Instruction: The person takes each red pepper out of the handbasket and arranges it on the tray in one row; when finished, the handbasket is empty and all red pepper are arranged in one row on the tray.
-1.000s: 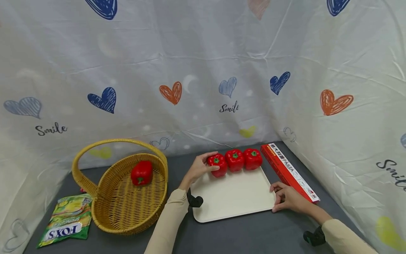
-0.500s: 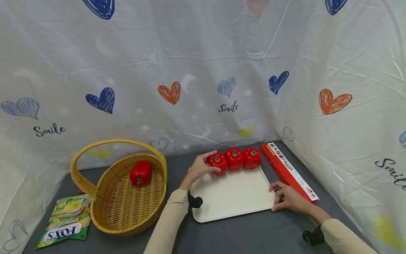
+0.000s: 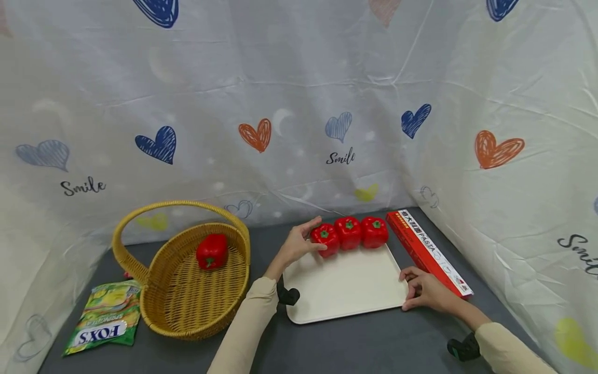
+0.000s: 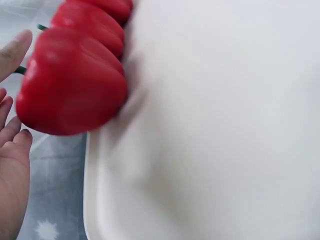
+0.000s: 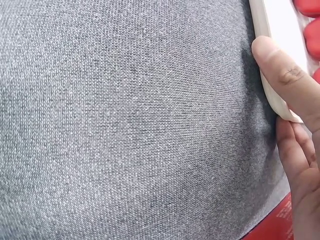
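Three red bell peppers stand in a row along the far edge of the cream tray [image 3: 345, 288]. My left hand [image 3: 295, 246] is beside the leftmost bell pepper [image 3: 325, 240], thumb in front and fingers spread behind it. In the left wrist view, this bell pepper [image 4: 75, 85] overlaps the tray's rim, and the thumb and fingers stand loose around it. The middle bell pepper [image 3: 348, 232] and right bell pepper [image 3: 375, 232] sit close together. My right hand [image 3: 427, 292] pinches the tray's near right corner, thumb along the rim [image 5: 270, 92] and fingers curled at the corner.
Left of the tray stands a yellow wicker basket [image 3: 196, 332] with a tall handle and one bell pepper [image 3: 212, 251] inside. A green Fox's bag [image 3: 105, 317] lies beside it. A red pasta box [image 3: 430, 254] lies right of the tray. Patterned curtains enclose the table.
The leftmost bell pepper has shifted slightly right, up against the middle one. My left fingers have lifted and spread away from it. My right hand stays at the tray corner.
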Available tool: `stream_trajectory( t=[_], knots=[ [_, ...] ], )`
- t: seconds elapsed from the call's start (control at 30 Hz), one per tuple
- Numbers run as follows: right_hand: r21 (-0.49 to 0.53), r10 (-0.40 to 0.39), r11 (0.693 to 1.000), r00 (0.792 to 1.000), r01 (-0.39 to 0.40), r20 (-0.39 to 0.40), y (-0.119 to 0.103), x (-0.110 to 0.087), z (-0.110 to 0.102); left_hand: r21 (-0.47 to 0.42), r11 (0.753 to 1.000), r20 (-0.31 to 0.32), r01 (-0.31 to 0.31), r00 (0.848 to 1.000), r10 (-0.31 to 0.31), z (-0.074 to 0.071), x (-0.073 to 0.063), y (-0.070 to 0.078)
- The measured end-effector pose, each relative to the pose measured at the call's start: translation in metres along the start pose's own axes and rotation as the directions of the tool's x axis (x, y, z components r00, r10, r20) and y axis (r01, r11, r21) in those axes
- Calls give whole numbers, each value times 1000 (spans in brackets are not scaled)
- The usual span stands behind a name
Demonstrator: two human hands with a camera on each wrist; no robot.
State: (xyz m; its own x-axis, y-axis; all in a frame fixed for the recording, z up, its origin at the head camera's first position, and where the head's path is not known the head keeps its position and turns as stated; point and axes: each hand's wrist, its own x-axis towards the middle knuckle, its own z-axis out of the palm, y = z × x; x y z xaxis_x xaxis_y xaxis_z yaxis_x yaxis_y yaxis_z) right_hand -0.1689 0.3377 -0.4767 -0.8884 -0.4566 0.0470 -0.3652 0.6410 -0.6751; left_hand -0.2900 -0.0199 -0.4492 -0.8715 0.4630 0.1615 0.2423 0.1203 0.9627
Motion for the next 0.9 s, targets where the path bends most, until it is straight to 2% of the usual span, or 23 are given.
stream_trajectory(
  t=[0.1,0.23,0.43,0.57,0.73,0.9],
  knots=[
    [2,-3,1000,1000,3,-4,0,0,0,-50,998,9,-42,999,42,-1,-4,10],
    [6,-4,1000,1000,4,-15,0,-1,0,-79,993,51,-84,995,88,-4,-18,33],
    [5,-15,1000,1000,16,-15,-1,1,0,-93,984,123,-153,979,164,-21,-55,65],
    [11,-13,1000,1000,13,0,-2,1,0,-99,971,129,-220,964,232,-42,-91,79],
    [16,-5,1000,1000,5,-2,-2,-1,-2,-96,955,76,-282,954,289,-79,-135,84],
    [22,-5,1000,1000,5,1,-2,-1,0,-64,973,69,-222,972,227,-123,-169,79]
  ],
)
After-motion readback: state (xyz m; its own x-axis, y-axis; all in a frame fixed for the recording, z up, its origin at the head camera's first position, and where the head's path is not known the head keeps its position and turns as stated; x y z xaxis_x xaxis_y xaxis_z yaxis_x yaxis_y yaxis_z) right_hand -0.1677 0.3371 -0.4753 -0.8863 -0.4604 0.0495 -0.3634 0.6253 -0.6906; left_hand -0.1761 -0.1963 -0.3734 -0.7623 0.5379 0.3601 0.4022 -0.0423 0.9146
